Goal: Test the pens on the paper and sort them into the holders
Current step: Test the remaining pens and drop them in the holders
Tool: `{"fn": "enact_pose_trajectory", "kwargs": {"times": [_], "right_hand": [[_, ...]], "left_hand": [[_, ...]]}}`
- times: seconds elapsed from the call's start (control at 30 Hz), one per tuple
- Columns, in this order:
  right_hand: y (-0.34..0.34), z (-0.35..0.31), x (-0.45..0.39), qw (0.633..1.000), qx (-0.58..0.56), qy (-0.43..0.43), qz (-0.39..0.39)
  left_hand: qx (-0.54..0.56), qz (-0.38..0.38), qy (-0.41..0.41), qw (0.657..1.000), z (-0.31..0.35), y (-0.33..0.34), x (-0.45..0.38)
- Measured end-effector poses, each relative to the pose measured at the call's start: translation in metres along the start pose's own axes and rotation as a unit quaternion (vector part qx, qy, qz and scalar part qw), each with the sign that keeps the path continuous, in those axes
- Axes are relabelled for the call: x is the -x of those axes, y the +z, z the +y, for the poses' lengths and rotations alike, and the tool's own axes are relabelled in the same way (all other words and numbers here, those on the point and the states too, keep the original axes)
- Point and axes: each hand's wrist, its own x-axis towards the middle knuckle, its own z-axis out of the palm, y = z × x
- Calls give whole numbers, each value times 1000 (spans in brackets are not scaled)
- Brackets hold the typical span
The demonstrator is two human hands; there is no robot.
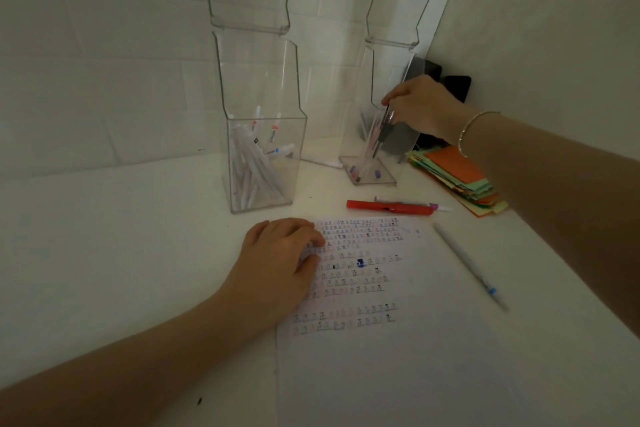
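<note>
We see a dark pen [383, 130] pinched at its upper end by the fingers [389, 101] of the right hand [424, 107], its lower part standing inside the right holder [372, 163], a tall clear plastic box at the far right of the counter [138, 236]. A few other pens lean inside that holder with coloured caps at the bottom. To its left stands the left holder [265, 163], also clear, packed with many white pens tilted against one another. Nearer to us lies the paper [381, 340], covered in rows of small test scribbles in several colours. The left hand [277, 260] rests on the paper's far left corner, fingers loosely bent and pressing down, holding nothing. Just beyond the paper's far edge lie a red pen [389, 207] and, touching it behind, a thin white pen with a purple band [434, 207]. A white pen with a blue tip [467, 263] lies along the paper's right side. Another white pen [322, 162] lies between the two holders. At the far right sits a stack of coloured paper slips [457, 180], orange on top. A thin bracelet [472, 128] circles the right wrist.
</note>
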Motion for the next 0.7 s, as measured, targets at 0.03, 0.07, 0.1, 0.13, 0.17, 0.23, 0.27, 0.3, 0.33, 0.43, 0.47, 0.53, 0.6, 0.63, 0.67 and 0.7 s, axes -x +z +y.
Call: {"fn": "enact_pose_trajectory", "kwargs": {"times": [0.03,0.07,0.1,0.13,0.17,0.23,0.27,0.3,0.33,0.43,0.47,0.53,0.6,0.63,0.67,0.7], "right_hand": [[0,0,1,1000,10,-4,-10],[-1,-1,3,999,27,-13,-18],[-2,-1,5,998,46,-29,-8],[-3,0,9,996,57,-50,36],[-4,1,15,990,54,-71,112],[-1,6,33,955,30,-104,276],[6,11,43,943,33,-128,304],[14,17,53,945,49,-164,279],[25,25,62,952,85,-205,212],[59,43,80,937,256,-234,-39],[68,47,83,927,292,-226,-72],[79,46,85,935,286,-198,-70],[82,45,83,938,283,-187,-68],[82,45,82,935,289,-193,-72],[80,44,82,938,278,-195,-66],[76,41,83,949,244,-199,-38]], "left_hand": [[0,-2,-2,1000,1,0,0],[0,-2,-2,1000,2,-1,0],[-2,-3,-2,1000,2,-2,0],[-1,-3,1,1000,2,-1,0],[3,-2,3,1000,2,-2,1],[5,1,6,1000,2,-1,1],[5,1,7,1000,2,-1,1],[7,1,8,1000,2,-1,1],[10,3,10,1000,1,-1,1],[7,1,11,1000,1,-2,2],[8,1,11,1000,1,-1,2],[13,6,13,1000,1,-1,2],[11,6,12,1000,1,-1,2],[10,7,13,1000,1,-1,2],[11,7,13,1000,0,0,2],[14,5,12,1000,0,0,1]]}}
